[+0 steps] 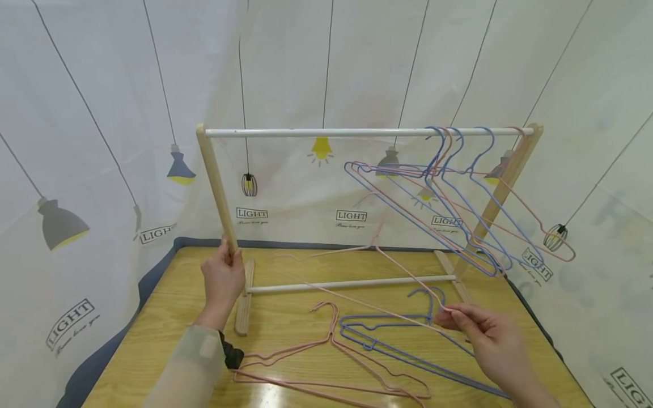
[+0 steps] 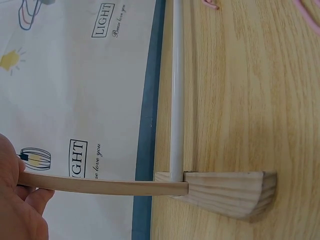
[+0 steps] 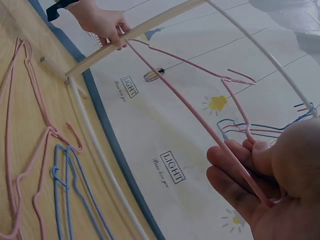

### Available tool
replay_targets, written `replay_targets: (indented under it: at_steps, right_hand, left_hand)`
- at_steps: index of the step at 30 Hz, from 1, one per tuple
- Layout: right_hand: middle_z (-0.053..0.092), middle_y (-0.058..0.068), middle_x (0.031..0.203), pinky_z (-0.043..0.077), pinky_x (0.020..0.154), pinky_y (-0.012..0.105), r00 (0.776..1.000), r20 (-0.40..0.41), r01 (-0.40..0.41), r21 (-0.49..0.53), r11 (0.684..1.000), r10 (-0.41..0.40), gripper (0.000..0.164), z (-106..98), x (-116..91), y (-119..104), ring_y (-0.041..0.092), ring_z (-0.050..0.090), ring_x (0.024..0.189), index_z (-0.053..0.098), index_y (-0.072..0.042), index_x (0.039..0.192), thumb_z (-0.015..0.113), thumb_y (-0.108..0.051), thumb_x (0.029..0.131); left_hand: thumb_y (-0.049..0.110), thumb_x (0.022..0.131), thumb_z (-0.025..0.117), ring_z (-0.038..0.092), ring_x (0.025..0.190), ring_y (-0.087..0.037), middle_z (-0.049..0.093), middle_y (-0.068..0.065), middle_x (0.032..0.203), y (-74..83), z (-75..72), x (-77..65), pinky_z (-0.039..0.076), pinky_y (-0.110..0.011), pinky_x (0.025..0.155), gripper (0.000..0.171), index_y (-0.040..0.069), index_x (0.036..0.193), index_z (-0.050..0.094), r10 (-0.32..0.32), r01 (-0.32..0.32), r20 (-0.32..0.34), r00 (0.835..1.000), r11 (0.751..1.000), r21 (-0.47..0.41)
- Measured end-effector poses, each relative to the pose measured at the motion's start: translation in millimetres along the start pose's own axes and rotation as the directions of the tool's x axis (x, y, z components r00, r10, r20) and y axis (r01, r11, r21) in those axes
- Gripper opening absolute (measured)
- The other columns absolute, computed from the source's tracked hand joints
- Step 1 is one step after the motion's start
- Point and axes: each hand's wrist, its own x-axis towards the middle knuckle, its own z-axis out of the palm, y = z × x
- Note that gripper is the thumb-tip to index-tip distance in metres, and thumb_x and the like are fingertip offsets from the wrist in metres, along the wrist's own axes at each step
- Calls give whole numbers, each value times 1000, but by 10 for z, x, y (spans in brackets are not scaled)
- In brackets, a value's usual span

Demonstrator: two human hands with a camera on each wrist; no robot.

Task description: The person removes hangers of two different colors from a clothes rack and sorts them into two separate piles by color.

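A small garment rack has wooden uprights and a white top rail [image 1: 316, 133]. My left hand [image 1: 223, 277] grips its left upright [image 1: 218, 195] partway up, fingers and thumb around the wood in the left wrist view. In my right hand [image 1: 490, 340] I hold a pink wire hanger [image 1: 403, 264] by one lower corner, pinched between thumb and fingers. The hanger is raised in front of the rack, hook up and tilted. In the right wrist view its bottom bar [image 3: 192, 113] runs across my fingers. Several blue and pink hangers [image 1: 471, 170] hang at the right end of the rail.
Pink hangers [image 1: 331, 335] lie on the wooden table [image 1: 168, 317], with blue hangers [image 1: 371, 344] beside them to the right. A lower white bar [image 1: 352, 284] joins the rack's feet. Behind stands a white curtain [image 1: 285, 62] printed with lamps.
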Motion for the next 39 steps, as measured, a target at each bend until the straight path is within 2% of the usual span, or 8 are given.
replay_targets:
  at_steps: [5, 9, 13, 17, 22, 32, 35, 39]
  right_hand:
    - [77, 20, 103, 61, 82, 33, 989, 136, -72, 97, 993, 58, 23, 83, -97, 194, 21, 78, 92, 68, 17, 121, 54, 3, 109]
    - [77, 20, 105, 61, 83, 36, 947, 313, -149, 208, 967, 79, 27, 140, -165, 398, 22, 77, 96, 61, 24, 124, 49, 4, 110]
    - [77, 14, 107, 60, 86, 35, 871, 474, -311, 320, 895, 134, 30, 206, -246, 603, 20, 76, 99, 55, 29, 125, 47, 3, 111]
    - [77, 16, 108, 60, 86, 33, 820, 531, -454, 380, 806, 212, 31, 297, -342, 750, 20, 76, 98, 57, 28, 124, 50, 1, 111]
    - [77, 19, 107, 60, 84, 30, 794, 555, -518, 402, 755, 249, 27, 391, -421, 890, 19, 77, 95, 63, 24, 121, 54, 2, 109]
    - [76, 22, 109, 58, 86, 28, 797, 601, -422, 475, 772, 66, 38, 546, -451, 1019, 15, 75, 98, 41, 39, 122, 49, 4, 110]
    - [74, 29, 106, 59, 84, 27, 807, 586, -349, 371, 860, 75, 34, 584, -431, 1006, 12, 75, 97, 49, 36, 120, 52, 4, 108]
    - [74, 31, 106, 58, 81, 23, 857, 515, -92, 119, 989, 18, 26, 598, -393, 961, 9, 72, 101, 64, 26, 117, 56, 4, 106]
  left_hand:
    - [-6, 98, 69, 73, 74, -35, 76, -28, 94, 7, -1, -5, 38, -4, 57, 28, -10, 126, 69, -8, 8, 1, 1000, 1000, -8]
    - [-7, 97, 69, 71, 71, -34, 75, -28, 92, 9, 0, -5, 38, -5, 55, 26, -11, 123, 70, 1, -1, -8, 1000, 1000, -11]
    - [-8, 97, 69, 73, 76, -36, 75, -30, 97, 10, 0, -8, 38, -3, 57, 31, -10, 128, 69, -10, 10, -4, 1000, 1000, -16]
    - [-7, 98, 69, 74, 77, -37, 75, -30, 99, 15, -2, -7, 38, -3, 58, 32, -10, 130, 69, -14, 14, 1, 1000, 1000, -12]
    - [-6, 98, 69, 74, 78, -37, 75, -30, 99, 14, -8, -2, 38, -3, 58, 33, -9, 131, 68, -14, 14, 1, 1000, 1000, -4]
    - [-6, 99, 69, 76, 84, -37, 75, -30, 103, 15, -15, -12, 48, -12, 60, 37, -8, 136, 66, -30, 30, 10, 1000, 1000, -4]
    - [-6, 99, 68, 76, 85, -37, 75, -30, 104, 17, -18, -15, 52, -20, 61, 38, -8, 137, 65, -37, 37, 13, 999, 999, 1]
    - [-6, 99, 68, 75, 86, -37, 74, -31, 106, 22, -20, -17, 52, -19, 61, 40, -8, 139, 64, -48, 48, 17, 999, 999, -1]
